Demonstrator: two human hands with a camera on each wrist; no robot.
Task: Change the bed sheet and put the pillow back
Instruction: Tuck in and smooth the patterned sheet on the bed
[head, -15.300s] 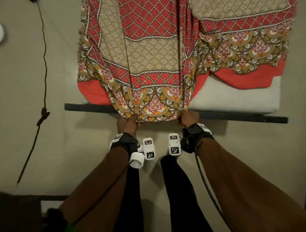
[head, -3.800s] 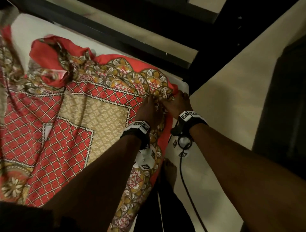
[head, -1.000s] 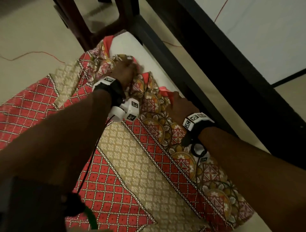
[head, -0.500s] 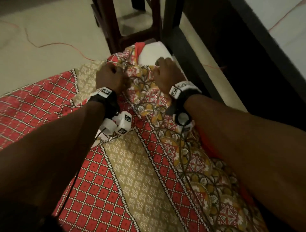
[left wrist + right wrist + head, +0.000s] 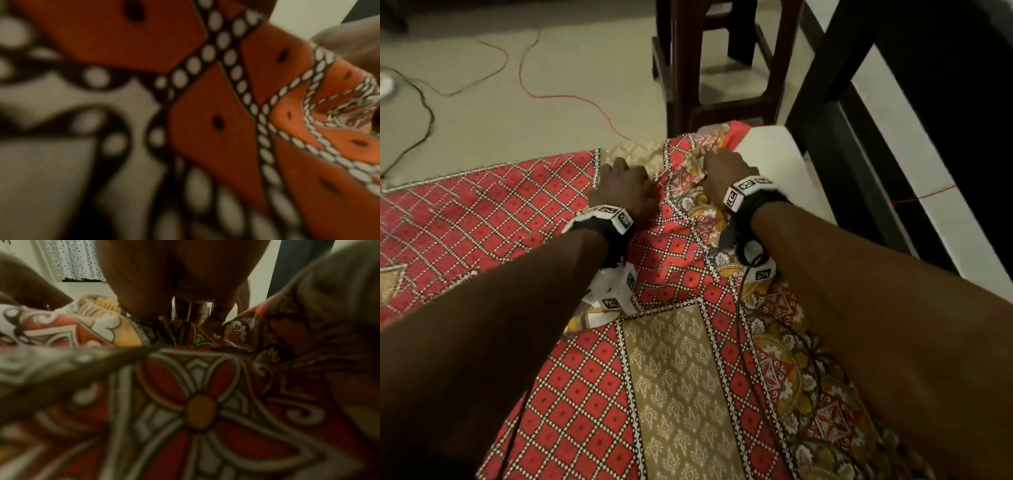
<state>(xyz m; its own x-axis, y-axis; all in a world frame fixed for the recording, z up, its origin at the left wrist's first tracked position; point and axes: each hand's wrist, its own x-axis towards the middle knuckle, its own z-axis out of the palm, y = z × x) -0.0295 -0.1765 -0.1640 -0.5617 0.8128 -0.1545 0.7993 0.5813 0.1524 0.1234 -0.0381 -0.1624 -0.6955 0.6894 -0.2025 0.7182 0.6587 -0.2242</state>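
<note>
Beige flooring and a dark stool (image 5: 726, 61) border the mattress (image 5: 784, 154) corner at 12 o'clock, where your left hand (image 5: 619, 188) and right hand (image 5: 726, 171), half a second ago bunched closer together, now grip the patterned sheet (image 5: 671, 359) with curled fingers, pulling it toward that still-bare corner (pillow not in view).

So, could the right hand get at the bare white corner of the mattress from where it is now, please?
Probably yes. The right hand grips the bunched bed sheet right beside the bare mattress corner, and nothing lies between them. The dark bed frame stands just past the corner.
</note>
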